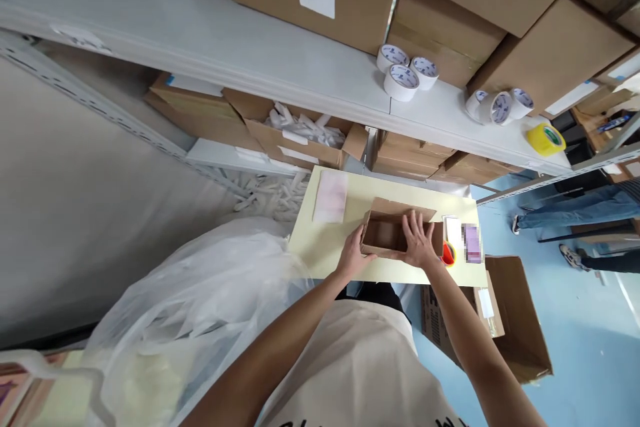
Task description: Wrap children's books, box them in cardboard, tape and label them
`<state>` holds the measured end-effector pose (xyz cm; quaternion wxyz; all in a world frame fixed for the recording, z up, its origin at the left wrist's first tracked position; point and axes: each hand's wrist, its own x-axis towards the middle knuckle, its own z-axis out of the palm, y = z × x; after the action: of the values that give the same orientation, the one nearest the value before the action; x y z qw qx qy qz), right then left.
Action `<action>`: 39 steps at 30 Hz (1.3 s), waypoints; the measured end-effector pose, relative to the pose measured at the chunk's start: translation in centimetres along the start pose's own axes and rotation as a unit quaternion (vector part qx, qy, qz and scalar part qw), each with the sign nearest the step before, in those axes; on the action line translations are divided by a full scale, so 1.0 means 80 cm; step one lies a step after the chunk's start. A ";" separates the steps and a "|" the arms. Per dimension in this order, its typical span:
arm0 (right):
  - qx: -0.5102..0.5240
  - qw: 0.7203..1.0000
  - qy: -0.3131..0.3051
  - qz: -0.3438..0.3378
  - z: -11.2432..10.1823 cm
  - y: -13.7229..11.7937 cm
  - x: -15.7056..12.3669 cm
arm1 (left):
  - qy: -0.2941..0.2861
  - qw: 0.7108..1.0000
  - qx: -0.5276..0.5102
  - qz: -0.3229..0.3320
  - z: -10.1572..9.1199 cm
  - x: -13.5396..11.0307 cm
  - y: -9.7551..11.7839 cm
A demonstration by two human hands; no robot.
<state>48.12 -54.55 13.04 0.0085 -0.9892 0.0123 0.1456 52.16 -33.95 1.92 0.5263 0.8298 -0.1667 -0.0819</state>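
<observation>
A small cardboard box [384,235] stands on the pale yellow table with its top flaps up and its inside showing. My left hand [353,256] grips its near left corner, fingers along the left side and thumb along the near side. Over the box's right end lies my right hand [419,240], fingers spread, touching the near edge and right flap. A red and yellow tape roll [449,253] sits just right of that hand, partly hidden. Beyond it lie a white card [453,230] and a blurred purple item [472,243].
A pink sheet [331,196] lies on the table's [306,240] left part. White tape rolls [401,82] and a yellow roll [546,139] stand on the shelf [340,70] ahead. A large open carton [520,320] is right, clear plastic [220,280] left. Another person's legs [580,210] show far right.
</observation>
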 end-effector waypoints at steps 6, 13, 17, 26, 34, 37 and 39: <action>0.052 0.981 -0.064 -0.178 0.003 -0.062 0.026 | -0.067 0.997 -0.030 0.035 -0.002 -0.007 -0.016; 0.134 0.970 -0.089 -0.184 0.017 -0.053 0.041 | 0.046 0.989 0.088 -0.110 -0.079 0.034 -0.063; 0.150 0.968 -0.079 -0.187 0.022 -0.052 0.038 | 0.107 0.947 0.159 -0.256 -0.097 0.100 -0.075; 0.149 0.968 -0.092 -0.180 0.018 -0.061 0.028 | 0.087 0.928 0.127 -0.338 -0.090 0.169 -0.106; 0.156 0.966 -0.100 -0.183 0.020 -0.058 0.034 | 0.077 0.951 0.064 -0.293 -0.104 0.138 -0.099; 0.156 0.965 -0.101 -0.183 0.022 -0.059 0.037 | 0.084 0.958 0.044 -0.270 -0.127 0.122 -0.087; 0.150 0.967 -0.097 -0.183 0.021 -0.060 0.034 | 0.095 0.962 0.041 -0.252 -0.148 0.115 -0.074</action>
<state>50.40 -49.78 10.66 0.1843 -0.9431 -0.1481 0.2338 65.55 -25.00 2.10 0.4672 0.8700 0.0949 -0.1261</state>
